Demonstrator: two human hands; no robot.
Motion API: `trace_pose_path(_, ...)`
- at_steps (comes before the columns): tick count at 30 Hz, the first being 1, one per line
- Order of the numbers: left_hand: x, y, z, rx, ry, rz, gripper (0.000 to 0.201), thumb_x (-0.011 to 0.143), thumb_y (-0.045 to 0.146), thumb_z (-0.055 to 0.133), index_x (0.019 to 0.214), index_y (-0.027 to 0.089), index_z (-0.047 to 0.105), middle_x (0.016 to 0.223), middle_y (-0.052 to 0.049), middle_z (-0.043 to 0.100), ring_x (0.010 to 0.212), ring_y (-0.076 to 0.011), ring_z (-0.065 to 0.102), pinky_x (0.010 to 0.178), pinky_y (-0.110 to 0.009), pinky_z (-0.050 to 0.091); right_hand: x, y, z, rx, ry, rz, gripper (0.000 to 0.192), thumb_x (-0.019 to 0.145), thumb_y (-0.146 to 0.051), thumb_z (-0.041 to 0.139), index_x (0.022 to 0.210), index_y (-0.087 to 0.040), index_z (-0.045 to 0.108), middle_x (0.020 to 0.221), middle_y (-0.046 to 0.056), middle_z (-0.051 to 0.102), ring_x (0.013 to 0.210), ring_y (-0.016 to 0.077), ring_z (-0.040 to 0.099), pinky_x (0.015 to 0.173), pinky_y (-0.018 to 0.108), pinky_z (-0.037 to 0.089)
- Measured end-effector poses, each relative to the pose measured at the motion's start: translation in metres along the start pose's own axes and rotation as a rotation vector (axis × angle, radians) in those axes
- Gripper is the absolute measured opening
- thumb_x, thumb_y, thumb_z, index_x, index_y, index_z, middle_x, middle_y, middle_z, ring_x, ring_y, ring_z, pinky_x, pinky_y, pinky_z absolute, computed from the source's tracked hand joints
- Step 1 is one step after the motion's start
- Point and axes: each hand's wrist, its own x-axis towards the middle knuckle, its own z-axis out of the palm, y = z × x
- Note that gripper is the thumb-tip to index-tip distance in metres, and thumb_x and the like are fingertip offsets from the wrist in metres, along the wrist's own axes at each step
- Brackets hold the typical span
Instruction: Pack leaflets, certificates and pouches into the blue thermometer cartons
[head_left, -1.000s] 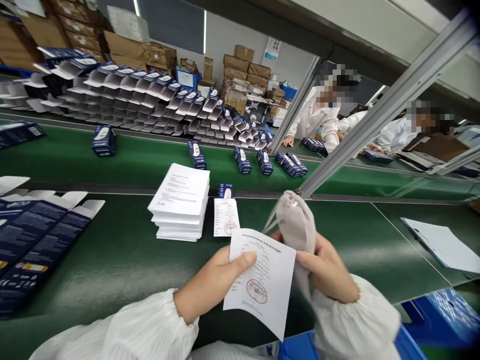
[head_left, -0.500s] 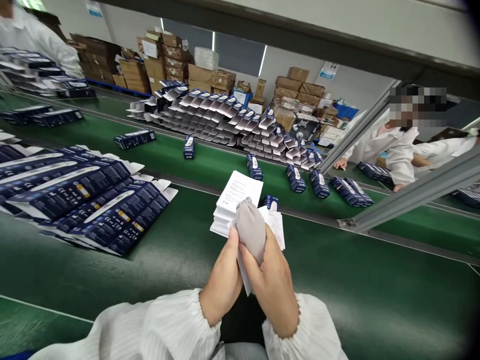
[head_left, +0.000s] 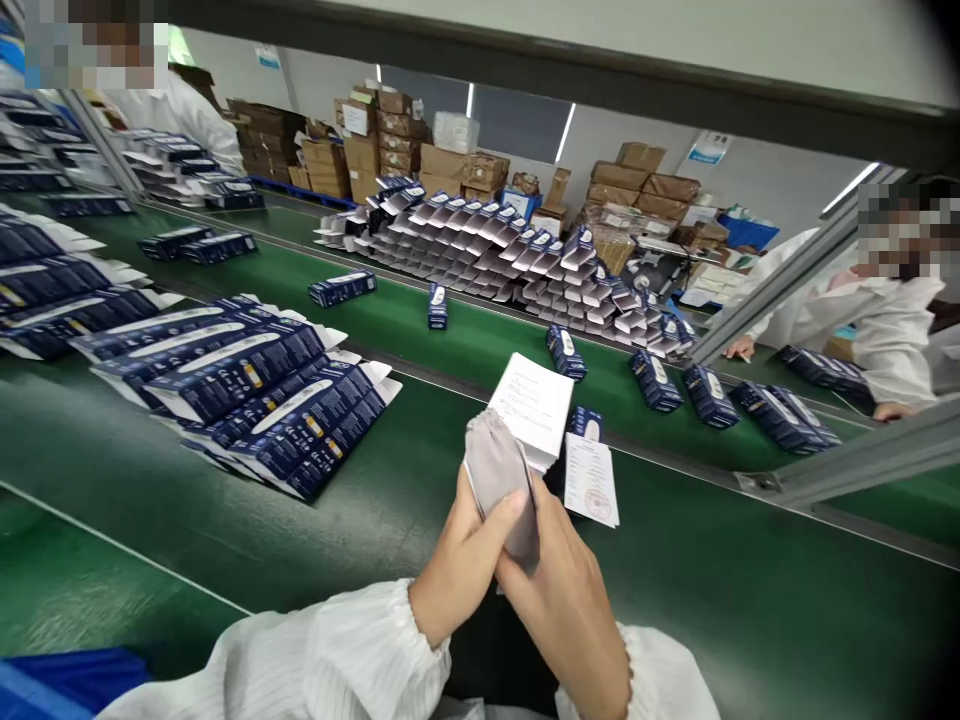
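Note:
Between my two hands is a grey drawstring pouch (head_left: 495, 465), its gathered neck pointing away from me and its contents hidden. My left hand (head_left: 457, 560) grips its left side, with the thumb laid across the top. Around the right side and lower end, my right hand (head_left: 566, 585) is closed. Just beyond the pouch stands a stack of printed white leaflets (head_left: 534, 400). Right of that stack lies a smaller printed slip with a red round stamp (head_left: 591, 478), near a small blue box (head_left: 586, 424).
Open-ended blue cartons (head_left: 247, 380) lie in rows on the left of the green bench. Several boxes rest on the green conveyor (head_left: 480, 340), with a tall carton pile (head_left: 480, 245) behind it. A metal post (head_left: 780, 265) slants at right. Co-workers in white sleeves (head_left: 896, 340) are across the line.
My view has swung left, so the scene sits further right. The pouch has turned in my hands, and my left thumb now lies across its top.

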Motion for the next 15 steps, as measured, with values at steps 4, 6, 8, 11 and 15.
trace_pose_path(4, -0.005, 0.005, -0.021, 0.084, -0.173, 0.090, 0.059, 0.093, 0.041, 0.045, 0.145, 0.030, 0.020, 0.141, -0.005, 0.044, 0.131, -0.0215, 0.039, 0.109, -0.036, 0.032, 0.011, -0.012, 0.005, 0.165, -0.166, -0.057, 0.053, 0.088, -0.026, 0.050, 0.139, -0.028, 0.035, 0.125, 0.004, 0.056, 0.108, 0.0238, 0.058, 0.087, 0.035, 0.051)
trace_pose_path(6, -0.002, 0.014, -0.032, 0.258, -0.177, 0.146, 0.062, 0.092, 0.041, 0.046, 0.146, 0.029, 0.016, 0.139, -0.006, 0.045, 0.128, -0.0221, 0.042, 0.108, -0.038, 0.034, 0.021, -0.013, 0.005, 0.207, -0.245, -0.027, 0.045, 0.086, -0.029, 0.054, 0.130, -0.025, 0.044, 0.109, 0.005, 0.064, 0.093, 0.0234, 0.063, 0.081, 0.035, 0.053)
trace_pose_path(8, 0.009, 0.032, -0.051, 0.550, -0.171, 0.225, 0.058, 0.092, 0.041, 0.045, 0.144, 0.027, 0.024, 0.135, -0.008, 0.047, 0.125, -0.0225, 0.044, 0.107, -0.039, 0.035, 0.030, -0.012, 0.006, 0.224, -0.284, 0.019, 0.035, 0.086, -0.034, 0.056, 0.119, -0.022, 0.051, 0.095, 0.004, 0.066, 0.084, 0.0231, 0.064, 0.079, 0.035, 0.053)
trace_pose_path(11, 0.034, 0.072, -0.102, 1.149, 0.017, 0.412, 0.047, 0.094, 0.041, 0.038, 0.134, 0.018, 0.046, 0.134, -0.013, 0.046, 0.127, -0.0264, 0.039, 0.110, -0.047, 0.029, 0.037, -0.005, 0.007, 0.318, -0.309, 0.075, 0.037, 0.086, -0.041, 0.058, 0.118, -0.023, 0.049, 0.099, 0.004, 0.066, 0.090, 0.0239, 0.063, 0.080, 0.035, 0.053)
trace_pose_path(15, 0.054, 0.110, -0.176, 1.841, 0.276, 0.315, 0.038, 0.093, 0.034, 0.040, 0.116, 0.013, 0.062, 0.143, -0.021, 0.036, 0.133, -0.0404, 0.026, 0.101, -0.065, 0.027, 0.038, 0.007, 0.006, 0.426, -0.306, 0.144, 0.046, 0.087, -0.046, 0.056, 0.126, -0.026, 0.042, 0.114, 0.005, 0.061, 0.102, 0.0246, 0.060, 0.080, 0.032, 0.053)
